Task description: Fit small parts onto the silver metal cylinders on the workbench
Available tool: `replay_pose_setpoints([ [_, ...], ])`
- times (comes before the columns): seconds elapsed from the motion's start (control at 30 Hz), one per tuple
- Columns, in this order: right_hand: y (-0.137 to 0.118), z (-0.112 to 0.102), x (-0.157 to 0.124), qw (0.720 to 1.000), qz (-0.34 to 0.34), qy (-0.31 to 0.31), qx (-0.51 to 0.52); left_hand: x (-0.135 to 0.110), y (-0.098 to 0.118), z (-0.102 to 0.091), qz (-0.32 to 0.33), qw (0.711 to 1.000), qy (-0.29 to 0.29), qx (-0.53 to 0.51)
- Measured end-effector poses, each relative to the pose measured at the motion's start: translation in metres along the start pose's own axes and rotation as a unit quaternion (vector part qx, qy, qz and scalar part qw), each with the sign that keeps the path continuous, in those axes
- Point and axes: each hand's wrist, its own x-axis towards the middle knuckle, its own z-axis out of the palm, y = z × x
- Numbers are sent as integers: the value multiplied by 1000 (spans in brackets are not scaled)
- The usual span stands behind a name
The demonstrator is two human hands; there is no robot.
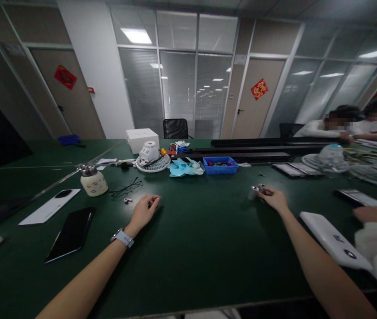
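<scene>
My right hand point(275, 199) reaches forward over the green table, its fingers closed on a small silver metal cylinder point(261, 188). Just left of it stands a second silver cylinder point(253, 193), close by or touching. My left hand point(144, 212), with a watch point(122, 237) on the wrist, rests on the table with curled fingers. Whatever lies between its thumb and fingers is too small to make out. Nearest to that hand are an earbud point(127, 200) and a pair of glasses point(126, 188).
A patterned jar point(94, 182), a black phone point(70, 235) and a white phone point(50, 206) lie left. Behind are a fan part point(151, 159), blue fan blades point(184, 167) and a blue basket point(220, 169). A white device point(334, 239) and another person's sleeve point(376, 243) are right.
</scene>
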Motion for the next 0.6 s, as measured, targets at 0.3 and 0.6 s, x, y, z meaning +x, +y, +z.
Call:
replay_pose_setpoints([
  [0.3,-106,-11,-60,983,-108,18,144,-4,14,6,29,999,36,-25],
  [0.6,-223,121,-169,898,-322,-220,204,-16,50,9,140,987,67,-50],
])
